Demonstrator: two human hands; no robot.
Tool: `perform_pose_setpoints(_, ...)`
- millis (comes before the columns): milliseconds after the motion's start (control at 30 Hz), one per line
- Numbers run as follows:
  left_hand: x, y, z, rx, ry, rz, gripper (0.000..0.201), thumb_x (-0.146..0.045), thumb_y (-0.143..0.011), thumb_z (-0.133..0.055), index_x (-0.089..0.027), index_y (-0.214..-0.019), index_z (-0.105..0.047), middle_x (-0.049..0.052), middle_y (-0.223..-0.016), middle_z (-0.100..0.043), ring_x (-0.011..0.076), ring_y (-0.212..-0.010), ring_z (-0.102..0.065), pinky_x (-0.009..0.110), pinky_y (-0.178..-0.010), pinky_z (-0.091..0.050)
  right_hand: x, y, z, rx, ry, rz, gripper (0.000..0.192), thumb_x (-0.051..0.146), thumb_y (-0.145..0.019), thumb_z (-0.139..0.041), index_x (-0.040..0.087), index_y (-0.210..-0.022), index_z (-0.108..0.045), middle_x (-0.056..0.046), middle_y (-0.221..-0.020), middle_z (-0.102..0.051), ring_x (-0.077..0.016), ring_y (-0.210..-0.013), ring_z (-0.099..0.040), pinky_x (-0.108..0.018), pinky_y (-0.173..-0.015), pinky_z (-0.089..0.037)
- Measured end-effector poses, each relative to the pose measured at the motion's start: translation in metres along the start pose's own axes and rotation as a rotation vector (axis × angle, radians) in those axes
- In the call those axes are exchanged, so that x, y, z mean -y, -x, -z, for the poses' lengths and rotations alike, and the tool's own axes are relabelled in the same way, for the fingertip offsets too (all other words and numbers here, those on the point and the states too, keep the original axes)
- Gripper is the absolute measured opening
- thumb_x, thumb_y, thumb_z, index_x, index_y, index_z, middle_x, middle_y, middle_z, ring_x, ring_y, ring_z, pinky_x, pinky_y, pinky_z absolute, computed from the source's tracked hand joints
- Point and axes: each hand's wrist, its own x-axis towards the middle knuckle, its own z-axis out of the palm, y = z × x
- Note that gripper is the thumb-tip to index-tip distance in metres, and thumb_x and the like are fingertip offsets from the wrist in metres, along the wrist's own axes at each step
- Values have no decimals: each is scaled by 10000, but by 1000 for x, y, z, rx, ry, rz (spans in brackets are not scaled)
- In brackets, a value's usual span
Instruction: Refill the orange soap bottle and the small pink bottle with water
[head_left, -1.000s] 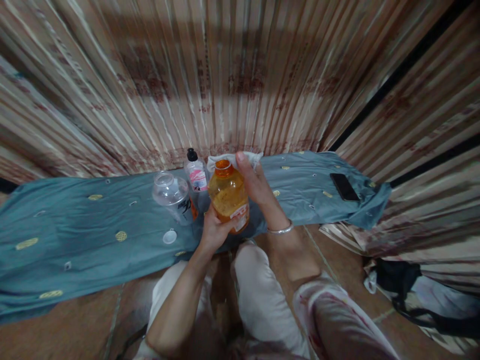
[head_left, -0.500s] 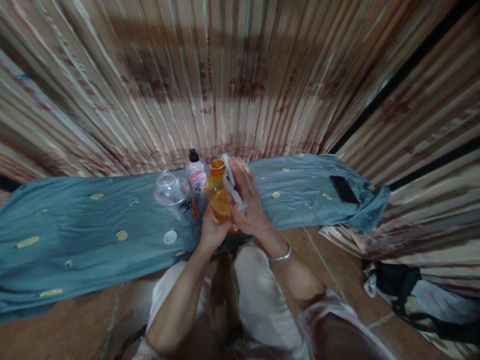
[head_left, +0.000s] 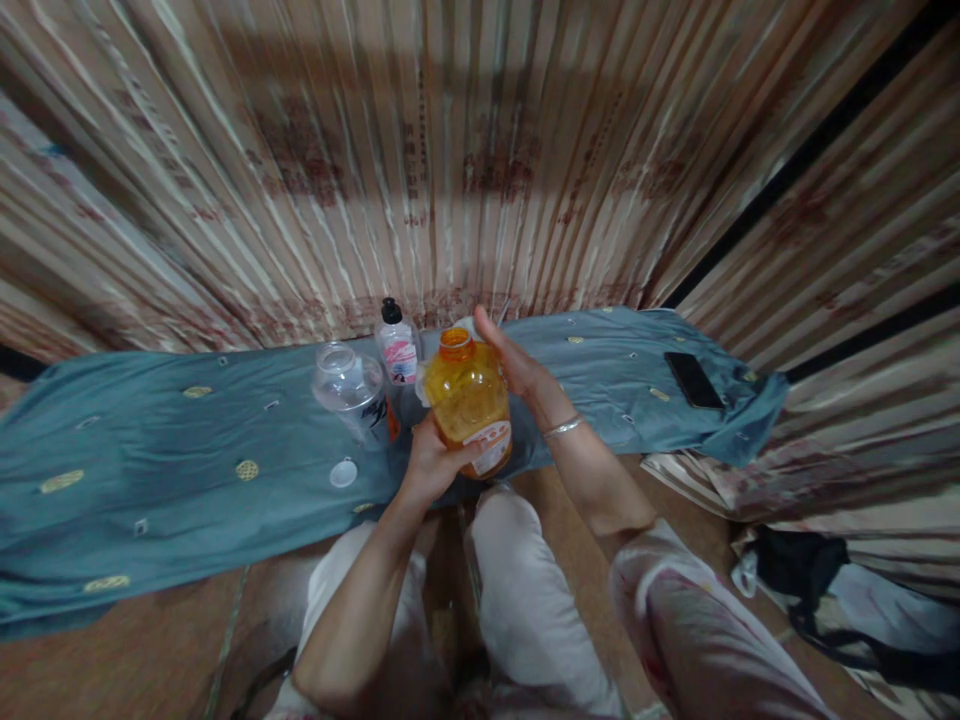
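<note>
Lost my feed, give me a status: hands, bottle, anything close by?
Left hand grips orange bottle at its base. Right hand against its far side, white cloth behind. Clear jar and small bottle close left.

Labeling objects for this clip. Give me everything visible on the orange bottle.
The orange bottle is translucent amber plastic by its look, rounded, with a short neck that is open, no cap on it, and a white and red label low on its side. It is held roughly upright above the blue cloth. The left hand grips its lower part; the right hand lies against its far side, with a white cloth showing behind it.
</note>
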Motion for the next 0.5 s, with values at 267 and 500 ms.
perform_pose_setpoints(267, -4, -2, 0, -88, 59, -4, 601, -297, -400, -947, -168, -930, -695, 56, -964, -803, 262, -916, -751, 430, -915, -594, -55, 13, 27, -72, -11, 115, 515, 622, -976, -476, 214, -1122, -755, -51, -1135, -790, -203, -1218, -679, -375, -1114, -493)
perform_pose_setpoints(500, -2, -9, 3, -116, 103, -60, 565, -340, -447, -926, -167, -932, -694, 61, -934, -798, 288, -924, -760, 462, -902, -597, -94, 23, 43, -123, 11, 61, 497, 608, -975, -480, 228, -1172, -731, -56, -1143, -790, -217, -1146, -717, -430, -1120, -486)
